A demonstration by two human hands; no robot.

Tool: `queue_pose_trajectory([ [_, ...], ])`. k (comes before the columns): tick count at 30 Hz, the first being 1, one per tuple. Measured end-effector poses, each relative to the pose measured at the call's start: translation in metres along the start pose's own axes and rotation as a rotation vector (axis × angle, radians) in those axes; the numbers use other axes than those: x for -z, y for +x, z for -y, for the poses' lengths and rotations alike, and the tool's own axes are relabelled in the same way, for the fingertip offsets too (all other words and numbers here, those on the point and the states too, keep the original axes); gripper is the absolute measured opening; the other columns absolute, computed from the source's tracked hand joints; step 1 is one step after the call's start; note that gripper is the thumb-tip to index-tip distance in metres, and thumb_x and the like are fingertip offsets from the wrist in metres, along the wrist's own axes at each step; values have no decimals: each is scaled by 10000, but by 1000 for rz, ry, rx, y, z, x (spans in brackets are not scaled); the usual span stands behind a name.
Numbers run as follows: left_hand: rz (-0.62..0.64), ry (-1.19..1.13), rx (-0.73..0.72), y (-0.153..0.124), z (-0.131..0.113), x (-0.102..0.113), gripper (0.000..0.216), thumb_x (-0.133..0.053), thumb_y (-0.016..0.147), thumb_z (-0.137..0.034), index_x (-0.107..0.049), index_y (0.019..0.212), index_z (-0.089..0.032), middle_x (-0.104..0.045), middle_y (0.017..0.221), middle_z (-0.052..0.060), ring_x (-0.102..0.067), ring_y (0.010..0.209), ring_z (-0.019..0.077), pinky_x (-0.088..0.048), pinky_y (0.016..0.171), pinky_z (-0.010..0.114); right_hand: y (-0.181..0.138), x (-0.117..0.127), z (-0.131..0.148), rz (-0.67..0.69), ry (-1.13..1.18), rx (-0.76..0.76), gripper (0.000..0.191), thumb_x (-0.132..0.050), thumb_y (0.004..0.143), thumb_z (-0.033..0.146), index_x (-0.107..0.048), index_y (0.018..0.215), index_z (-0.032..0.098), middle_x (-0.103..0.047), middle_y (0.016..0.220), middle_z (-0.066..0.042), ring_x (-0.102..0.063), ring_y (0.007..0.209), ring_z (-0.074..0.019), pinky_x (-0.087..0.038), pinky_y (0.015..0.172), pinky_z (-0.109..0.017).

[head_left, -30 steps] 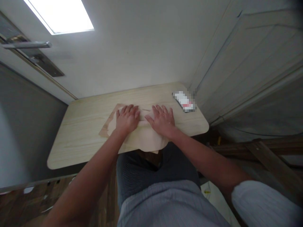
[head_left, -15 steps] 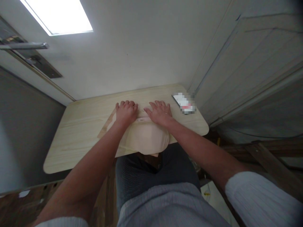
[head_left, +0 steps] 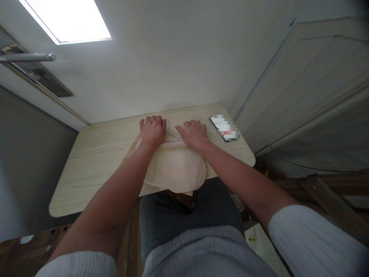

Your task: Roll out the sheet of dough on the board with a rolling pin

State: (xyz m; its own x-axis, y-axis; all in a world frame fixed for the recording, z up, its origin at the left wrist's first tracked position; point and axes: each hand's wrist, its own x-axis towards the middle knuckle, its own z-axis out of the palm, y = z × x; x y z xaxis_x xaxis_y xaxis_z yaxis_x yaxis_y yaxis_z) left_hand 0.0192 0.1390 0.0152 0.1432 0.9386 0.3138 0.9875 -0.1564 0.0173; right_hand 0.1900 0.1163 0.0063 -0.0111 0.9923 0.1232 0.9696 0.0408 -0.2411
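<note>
A beige piece of cloth [head_left: 177, 165], rounded at its lower end, lies spread on the light wood-grain table [head_left: 83, 165], its near end slightly past the table's front edge. My left hand [head_left: 153, 129] rests palm down at the cloth's far left edge, fingers apart and a little bent. To the right, my right hand [head_left: 192, 132] is also palm down at the far edge, its thumb stretched toward the left. A pale band runs across the cloth between the two wrists. My forearms cover parts of its sides, and whatever lies under the palms is hidden.
A phone [head_left: 223, 127], its screen blurred out, lies at the table's right end. Behind the table stands a white door or panel [head_left: 173, 57] with a metal handle [head_left: 29, 57] at left. A wall [head_left: 302, 84] rises on the right.
Both hands have slid a little toward the far edge of the table. The cloth and the phone look unmoved, and the camera view has shifted slightly.
</note>
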Motion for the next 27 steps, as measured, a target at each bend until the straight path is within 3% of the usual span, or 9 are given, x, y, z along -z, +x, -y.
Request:
queue_pose_trajectory([
  [13,-13,-6,18,5,0,1,539,-172,1031,-424,-646,1078,-171,-677,1143,168,-549,1131,305,-355,954,448,6,-2,1,-71,-8,-2,673,-290,995,647,-679,1124,113,-656,1157,-195,-549,1100,-336,-399,936,-493],
  [22,38,-35,-33,-21,0,5,480,-244,1027,-438,-634,1126,-176,-656,1134,146,-563,1099,291,-420,886,403,-21,0,4,-79,-1,-1,625,-338,987,646,-631,1220,146,-640,1214,-176,-532,1134,-320,-357,969,-476],
  [27,76,-78,-103,-41,-1,13,404,-304,1018,-407,-623,1170,-211,-634,1227,133,-553,1141,287,-406,936,425,-46,-2,4,-126,8,4,588,-363,991,619,-587,1305,175,-619,1276,-167,-511,1176,-317,-312,1018,-494],
])
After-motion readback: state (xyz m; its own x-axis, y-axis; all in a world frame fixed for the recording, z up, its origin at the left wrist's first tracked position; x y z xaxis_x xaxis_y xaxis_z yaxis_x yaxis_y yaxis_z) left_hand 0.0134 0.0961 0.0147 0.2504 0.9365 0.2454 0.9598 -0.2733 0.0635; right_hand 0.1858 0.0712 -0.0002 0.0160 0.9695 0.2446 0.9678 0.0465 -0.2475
